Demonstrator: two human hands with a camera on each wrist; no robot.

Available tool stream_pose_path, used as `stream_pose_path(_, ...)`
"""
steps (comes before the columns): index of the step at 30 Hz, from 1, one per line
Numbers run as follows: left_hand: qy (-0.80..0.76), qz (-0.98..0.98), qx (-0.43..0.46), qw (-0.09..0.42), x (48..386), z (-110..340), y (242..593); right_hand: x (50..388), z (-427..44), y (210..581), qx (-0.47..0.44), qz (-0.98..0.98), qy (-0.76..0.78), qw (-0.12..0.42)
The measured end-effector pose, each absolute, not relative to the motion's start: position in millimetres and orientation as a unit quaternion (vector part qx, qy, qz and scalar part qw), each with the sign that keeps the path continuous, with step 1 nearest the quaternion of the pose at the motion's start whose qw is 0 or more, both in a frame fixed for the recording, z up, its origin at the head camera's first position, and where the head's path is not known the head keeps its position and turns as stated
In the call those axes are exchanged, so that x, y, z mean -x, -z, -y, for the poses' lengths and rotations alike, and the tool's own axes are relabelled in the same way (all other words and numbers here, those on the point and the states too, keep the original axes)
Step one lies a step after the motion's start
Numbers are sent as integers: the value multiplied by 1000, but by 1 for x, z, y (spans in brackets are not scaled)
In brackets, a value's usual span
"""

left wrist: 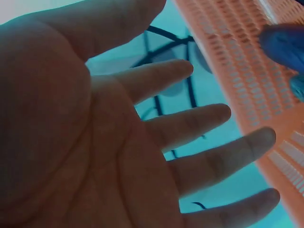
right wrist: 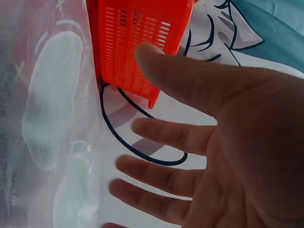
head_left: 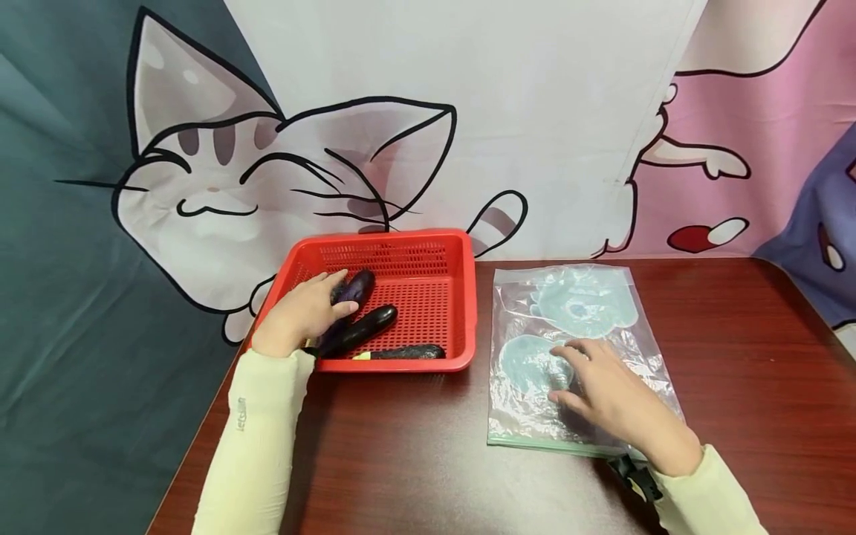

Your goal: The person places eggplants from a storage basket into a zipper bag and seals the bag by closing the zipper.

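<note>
My left hand (head_left: 304,312) hovers at the left side of a red plastic basket (head_left: 470,312), fingers spread and holding nothing in the left wrist view. Beside it in the basket lie long dark eggplants: one (head_left: 361,288) near my fingertips and a glossy one (head_left: 366,329) slanting below it. Along the basket's front wall lies a dark, long vegetable (head_left: 408,352) with a pale end. What lies under my left hand is partly hidden. Above a clear zip bag (head_left: 508,416) with pale blue prints, my right hand (head_left: 615,394) is held with loosely bent, parted fingers, gripping nothing.
Both the basket and the flat bag lie on a reddish-brown table (head_left: 414,446). Behind the table hangs a cloth (head_left: 562,111) printed with cartoon cats, close to the basket's back. A black strap (head_left: 635,475) sits on my right wrist.
</note>
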State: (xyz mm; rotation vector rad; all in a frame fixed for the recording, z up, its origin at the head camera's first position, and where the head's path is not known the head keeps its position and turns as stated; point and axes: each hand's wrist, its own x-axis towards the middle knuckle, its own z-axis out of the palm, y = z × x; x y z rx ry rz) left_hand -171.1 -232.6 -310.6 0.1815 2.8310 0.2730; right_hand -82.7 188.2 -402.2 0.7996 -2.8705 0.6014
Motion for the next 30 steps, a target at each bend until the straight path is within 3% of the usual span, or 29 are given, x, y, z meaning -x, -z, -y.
stream_pose_path(23,-57,-974,-54,212,228,267,347,74,-192,411,-334,919,-194,-75)
stream_pose_path(30,-70,-970,-26,230,235,276,361,70,-192,414,-338,917,-191,-90)
